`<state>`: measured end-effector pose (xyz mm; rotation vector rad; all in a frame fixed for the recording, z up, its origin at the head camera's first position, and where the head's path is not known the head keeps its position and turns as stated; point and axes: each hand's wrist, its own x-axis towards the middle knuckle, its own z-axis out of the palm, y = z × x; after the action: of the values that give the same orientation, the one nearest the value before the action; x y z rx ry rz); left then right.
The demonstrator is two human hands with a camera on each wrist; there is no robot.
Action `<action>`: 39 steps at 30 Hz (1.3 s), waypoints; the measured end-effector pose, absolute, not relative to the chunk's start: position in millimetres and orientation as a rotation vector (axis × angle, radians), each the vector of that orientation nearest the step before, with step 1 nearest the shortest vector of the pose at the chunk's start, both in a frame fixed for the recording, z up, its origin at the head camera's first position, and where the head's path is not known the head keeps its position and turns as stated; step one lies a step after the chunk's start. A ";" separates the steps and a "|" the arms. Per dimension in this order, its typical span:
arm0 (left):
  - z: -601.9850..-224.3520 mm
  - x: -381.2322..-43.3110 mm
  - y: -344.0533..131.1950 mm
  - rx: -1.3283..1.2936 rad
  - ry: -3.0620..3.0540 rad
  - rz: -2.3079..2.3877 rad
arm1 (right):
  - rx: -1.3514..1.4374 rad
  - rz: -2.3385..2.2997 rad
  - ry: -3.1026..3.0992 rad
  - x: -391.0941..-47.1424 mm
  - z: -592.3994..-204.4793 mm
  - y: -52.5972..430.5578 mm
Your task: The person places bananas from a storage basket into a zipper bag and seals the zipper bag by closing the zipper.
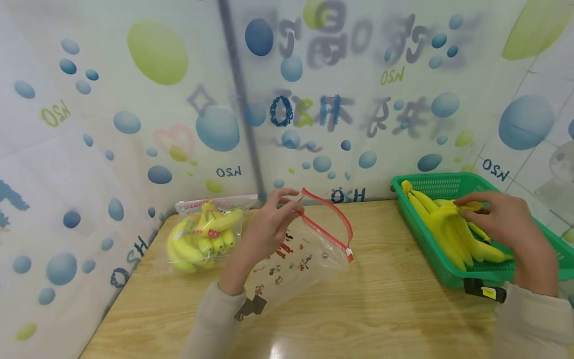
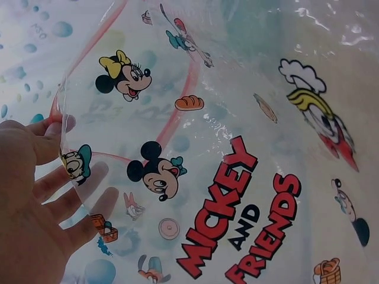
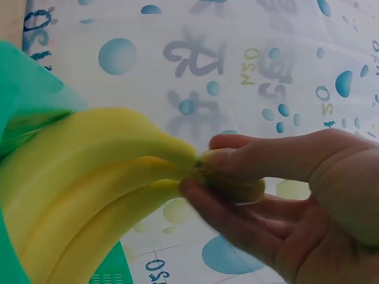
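Bananas [image 1: 453, 234] in a bunch are pinched at the stem by the right hand [image 1: 502, 219], its thumb and index finger brought together there; the fruit is spread below and to the left of those fingertips, within the rim of a green basket [image 1: 439, 185]. More bananas are seen in the basket behind the gripped bunch. From the left hand [image 1: 273, 224], the bunch is set well apart, on the far side of a bare stretch of bench [image 1: 381, 309]. By that hand a clear printed bag [image 1: 305, 254] is pinched at the edge of its mouth between thumb and index finger, with the other fingers seen spread behind the film in the left wrist view. The mouth, edged by a red zip strip [image 1: 329, 231], is parted and is placed between the two hands. To the left of the left hand, a second clear bag [image 1: 206, 239] is rested on the bench with bananas inside it.
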<state>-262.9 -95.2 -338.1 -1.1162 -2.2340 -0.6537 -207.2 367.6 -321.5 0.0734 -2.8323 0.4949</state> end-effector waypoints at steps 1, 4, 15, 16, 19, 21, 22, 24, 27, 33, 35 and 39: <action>-338.1 -263.0 -95.1 -1.116 -2.234 -0.656 | 0.051 0.497 -2.806 -206.6 -321.0 366.4; -338.6 -263.4 -94.7 -1.116 -2.235 -0.660 | -0.017 0.526 -2.708 -204.6 -319.4 360.4; -339.7 -263.8 -94.2 -1.118 -2.231 -0.667 | -0.167 0.489 -2.204 -198.6 -312.1 349.3; -339.9 -263.9 -94.2 -1.116 -2.232 -0.668 | -0.189 0.485 -2.161 -197.7 -310.9 348.7; -340.1 -263.9 -93.9 -1.118 -2.245 -0.680 | -0.246 0.525 -2.096 -194.3 -306.9 346.1; -340.4 -263.8 -93.7 -1.122 -2.255 -0.687 | -0.265 0.556 -2.086 -192.3 -304.5 343.6; -340.5 -263.7 -93.6 -1.126 -2.259 -0.690 | -0.260 0.576 -2.086 -191.1 -303.1 342.3; -341.3 -263.7 -93.7 -1.129 -2.264 -0.697 | -0.226 0.603 -2.082 -189.5 -300.2 339.2; -341.3 -264.0 -93.2 -1.142 -2.263 -0.695 | -0.157 0.636 -2.062 -187.1 -296.9 333.8; -342.7 -264.5 -92.5 -1.159 -2.251 -0.698 | -0.018 0.658 -2.085 -186.7 -291.7 315.7; -343.0 -264.9 -92.3 -1.163 -2.252 -0.696 | 0.006 0.699 -2.105 -187.1 -291.7 308.0; -343.0 -265.5 -92.5 -1.169 -2.252 -0.697 | 0.074 0.850 -2.108 -190.0 -293.3 289.4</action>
<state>-265.5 -92.5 -343.0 -1.1693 -2.2523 -0.6974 -190.0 289.4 -293.3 0.0741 -2.1075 0.8497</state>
